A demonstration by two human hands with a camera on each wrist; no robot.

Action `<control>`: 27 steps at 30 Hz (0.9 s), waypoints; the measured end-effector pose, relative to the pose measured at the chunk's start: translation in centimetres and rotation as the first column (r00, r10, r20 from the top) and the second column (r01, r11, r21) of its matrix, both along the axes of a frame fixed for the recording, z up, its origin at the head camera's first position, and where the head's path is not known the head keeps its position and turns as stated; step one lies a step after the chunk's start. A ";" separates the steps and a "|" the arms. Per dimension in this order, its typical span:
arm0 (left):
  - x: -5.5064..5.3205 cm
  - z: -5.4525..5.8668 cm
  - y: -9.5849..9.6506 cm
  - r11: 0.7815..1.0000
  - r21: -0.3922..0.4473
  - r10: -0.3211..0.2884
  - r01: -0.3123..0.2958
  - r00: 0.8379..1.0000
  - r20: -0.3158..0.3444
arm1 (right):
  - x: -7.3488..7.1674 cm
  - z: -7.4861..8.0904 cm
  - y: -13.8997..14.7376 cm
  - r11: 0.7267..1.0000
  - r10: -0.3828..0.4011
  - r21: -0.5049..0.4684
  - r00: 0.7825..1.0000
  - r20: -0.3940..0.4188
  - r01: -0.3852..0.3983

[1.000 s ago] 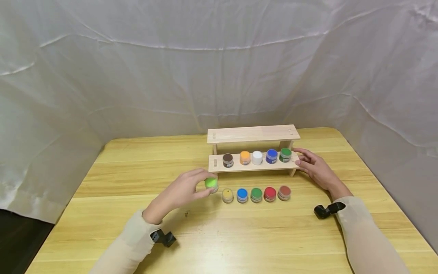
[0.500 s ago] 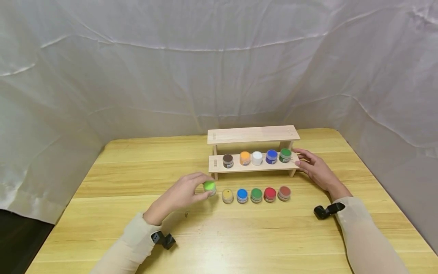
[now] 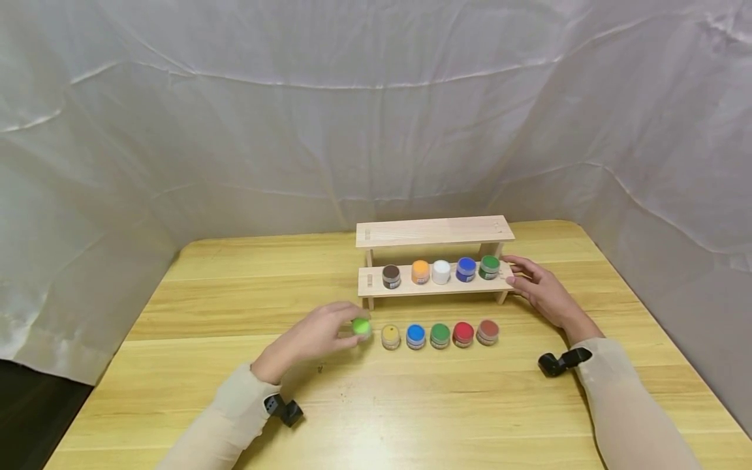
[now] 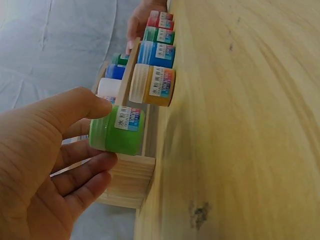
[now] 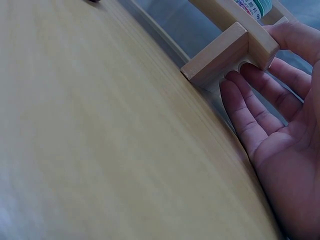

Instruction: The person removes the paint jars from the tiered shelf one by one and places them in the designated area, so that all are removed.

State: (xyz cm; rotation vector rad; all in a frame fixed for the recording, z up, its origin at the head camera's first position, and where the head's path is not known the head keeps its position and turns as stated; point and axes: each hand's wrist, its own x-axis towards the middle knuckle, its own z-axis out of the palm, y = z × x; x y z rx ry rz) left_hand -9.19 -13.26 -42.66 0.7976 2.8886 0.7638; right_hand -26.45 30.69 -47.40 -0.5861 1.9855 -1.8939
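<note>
Fingers (image 4: 85, 102) of the left hand (image 3: 320, 329) pinch the light green jar (image 4: 122, 131) from two sides, perhaps to keep it upright beside the yellow jar (image 3: 390, 337), while the right hand (image 3: 545, 294) grips one end of the wooden shelf (image 3: 405, 281), likely to steady it on the counter (image 3: 423, 405).

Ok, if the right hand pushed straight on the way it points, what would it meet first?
The right hand would likely first meet the right end of the lower shelf, which it seems to touch; the dark green jar stands just beyond.
</note>
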 end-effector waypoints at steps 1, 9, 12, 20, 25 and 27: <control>0.0 -0.1 0.0 1.000 -0.001 -0.013 0.013 1.000 0.009 | 0.0 0.0 0.0 1.000 -0.001 0.003 1.000 0.002 0.001; -0.3 -0.9 0.4 0.997 -0.018 -0.068 0.068 0.997 0.033 | 0.1 0.1 -0.1 1.000 -0.005 0.017 1.000 0.001 0.005; -0.4 -1.1 0.5 0.997 -0.014 -0.080 0.080 0.996 0.033 | 0.1 0.2 -0.1 1.000 -0.007 0.018 1.000 0.003 0.007; -0.6 -1.3 0.5 0.993 -0.006 -0.121 0.121 0.992 0.035 | 0.2 0.2 -0.1 0.999 -0.017 0.027 1.000 0.009 0.017; -0.6 -1.1 0.4 0.990 -0.009 -0.139 0.140 0.989 0.042 | 0.2 0.3 -0.2 0.999 -0.024 0.041 1.000 0.000 0.024; -0.6 -1.0 0.4 0.990 -0.022 -0.137 0.138 0.989 0.047 | 0.2 0.3 -0.2 0.998 -0.026 0.049 1.000 -0.002 0.026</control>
